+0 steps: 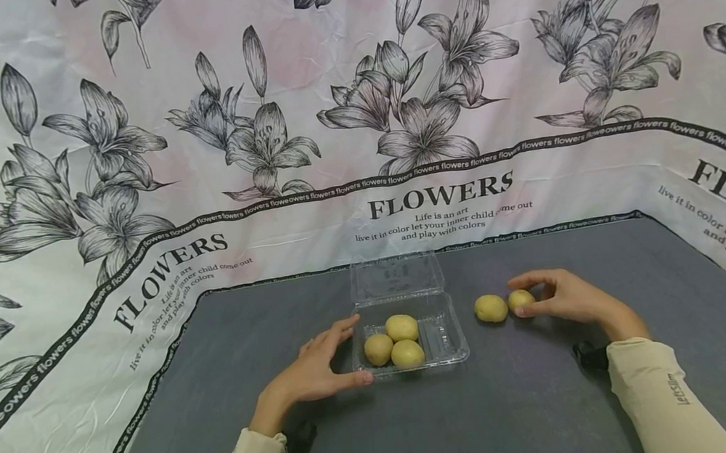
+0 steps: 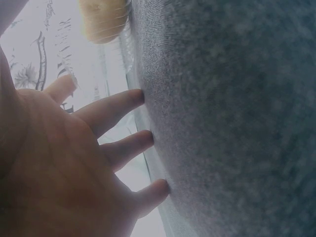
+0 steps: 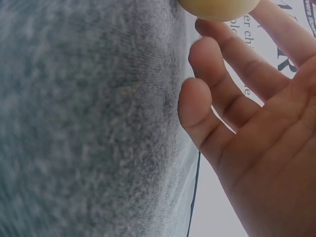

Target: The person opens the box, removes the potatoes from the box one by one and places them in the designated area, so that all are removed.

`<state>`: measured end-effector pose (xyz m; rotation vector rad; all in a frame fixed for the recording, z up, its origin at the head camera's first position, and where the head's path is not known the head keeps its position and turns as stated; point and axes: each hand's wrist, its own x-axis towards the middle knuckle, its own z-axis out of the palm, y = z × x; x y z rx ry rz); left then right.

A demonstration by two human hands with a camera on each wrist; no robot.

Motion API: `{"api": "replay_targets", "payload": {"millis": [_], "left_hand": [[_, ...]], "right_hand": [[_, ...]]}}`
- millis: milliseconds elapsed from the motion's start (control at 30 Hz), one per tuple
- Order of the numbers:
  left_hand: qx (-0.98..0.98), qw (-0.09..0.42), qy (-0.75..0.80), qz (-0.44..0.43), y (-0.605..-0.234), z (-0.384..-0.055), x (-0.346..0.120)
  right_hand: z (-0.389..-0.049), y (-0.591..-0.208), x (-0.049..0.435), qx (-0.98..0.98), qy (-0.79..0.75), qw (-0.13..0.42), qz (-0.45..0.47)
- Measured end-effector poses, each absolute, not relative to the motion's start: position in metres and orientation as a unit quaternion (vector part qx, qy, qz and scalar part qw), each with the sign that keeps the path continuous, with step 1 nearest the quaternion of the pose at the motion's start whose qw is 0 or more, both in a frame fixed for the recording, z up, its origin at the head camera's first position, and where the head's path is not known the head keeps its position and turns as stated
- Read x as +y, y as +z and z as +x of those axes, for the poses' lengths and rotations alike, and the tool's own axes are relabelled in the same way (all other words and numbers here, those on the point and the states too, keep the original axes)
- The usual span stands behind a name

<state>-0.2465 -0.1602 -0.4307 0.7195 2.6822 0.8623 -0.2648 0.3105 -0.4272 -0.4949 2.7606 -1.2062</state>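
A clear plastic clamshell box [image 1: 448, 355] stands in the middle of the table with its lid [image 1: 396, 279] folded back. Three lemons [image 1: 403, 328] lie together in its left part. My left hand [image 1: 314, 368] is at the box's left side, fingers spread and thumb by the front corner; the left wrist view shows its fingers fairly straight. Right of the box, my right hand [image 1: 563, 297] pinches a lemon [image 1: 521, 302] between thumb and forefinger, low over the table. Another lemon [image 1: 490, 309] lies just left of it. In the right wrist view the other fingers are loosely bent.
A grey cloth [image 1: 486, 419] covers the table. Behind and at the sides hangs a white sheet [image 1: 312, 246] with printed flowers and lettering, meeting the table just behind the box lid. Dark bands [image 1: 589, 356] sit at both wrists.
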Motion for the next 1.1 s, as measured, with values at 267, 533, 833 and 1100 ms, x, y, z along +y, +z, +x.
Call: {"api": "replay_targets", "payload": {"millis": [267,533,833,1100], "left_hand": [[0.915,0.113,0.295,0.250,-0.431,-0.246,-0.160],[0.916,0.114,0.294,0.249,-0.431,-0.247,-0.160],[0.917,0.116,0.290,0.248,-0.432,-0.248,-0.160],[0.917,0.112,0.292,0.250,-0.432,-0.248,-0.161]], "right_hand": [[-0.262,-0.421,0.308,0.923,-0.352,0.012,-0.153],[-0.259,-0.413,0.304,0.925,-0.336,-0.013,-0.176],[-0.259,-0.408,0.295,0.918,-0.339,-0.028,-0.203],[-0.256,-0.400,0.281,0.916,-0.332,-0.048,-0.220]]}}
